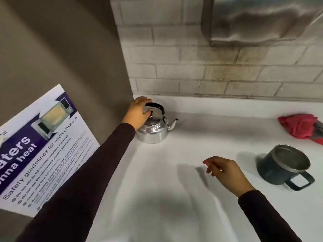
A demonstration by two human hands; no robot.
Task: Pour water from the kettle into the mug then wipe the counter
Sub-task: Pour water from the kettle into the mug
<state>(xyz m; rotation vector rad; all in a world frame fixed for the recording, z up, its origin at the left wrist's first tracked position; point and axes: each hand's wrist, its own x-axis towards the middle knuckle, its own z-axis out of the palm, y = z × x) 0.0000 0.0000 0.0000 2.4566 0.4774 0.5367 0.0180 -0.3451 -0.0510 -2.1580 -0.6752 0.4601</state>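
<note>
Now the left hand [138, 113] wraps the kettle [153, 127] handle, the right hand [222, 169] hovers loose and empty, and the poster [43, 149] reads "Safety guidelines for microwave use".

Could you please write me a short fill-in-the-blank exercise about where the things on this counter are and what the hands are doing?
1. The left hand reaches the black handle of the ____, which stands on the counter.
2. The kettle's spout points toward the ____ side of the picture.
3. The cloth lying near the wall is ____ in colour.
4. The right hand holds ____, left of the mug.

Missing words: kettle; right; red; nothing
</note>
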